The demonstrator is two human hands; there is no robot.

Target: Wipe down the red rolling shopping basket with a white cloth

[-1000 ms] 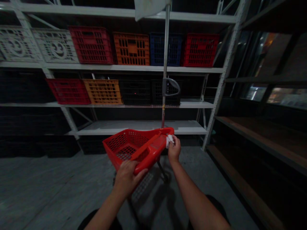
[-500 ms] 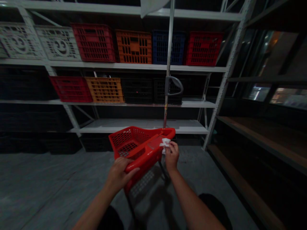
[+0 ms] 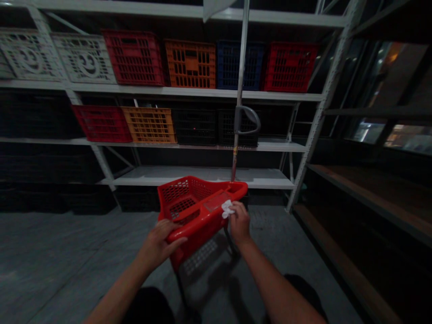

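Note:
In front of me stands a red plastic shopping cart (image 3: 202, 220) with perforated basket walls and dark legs. My left hand (image 3: 161, 243) is closed around the left end of its handle bar, thumb on the near side. A crumpled white tissue (image 3: 227, 209) is pinched in the fingers of my right hand (image 3: 240, 221). The tissue rests against the right part of the cart's handle edge. Behind the cart's right corner rises a metal pole (image 3: 242, 67) with a grey loop handle (image 3: 248, 120).
White metal shelving (image 3: 189, 92) spans the back, holding a red crate (image 3: 135, 58), an orange crate (image 3: 191, 65), a blue crate (image 3: 239, 65) and several others. Brown-edged shelves (image 3: 361, 189) line the right side. Grey concrete floor (image 3: 67, 252) lies underneath.
My right hand has moved the tissue slightly left and down along the cart's handle edge. My left hand keeps its grip, shifted a little left in view.

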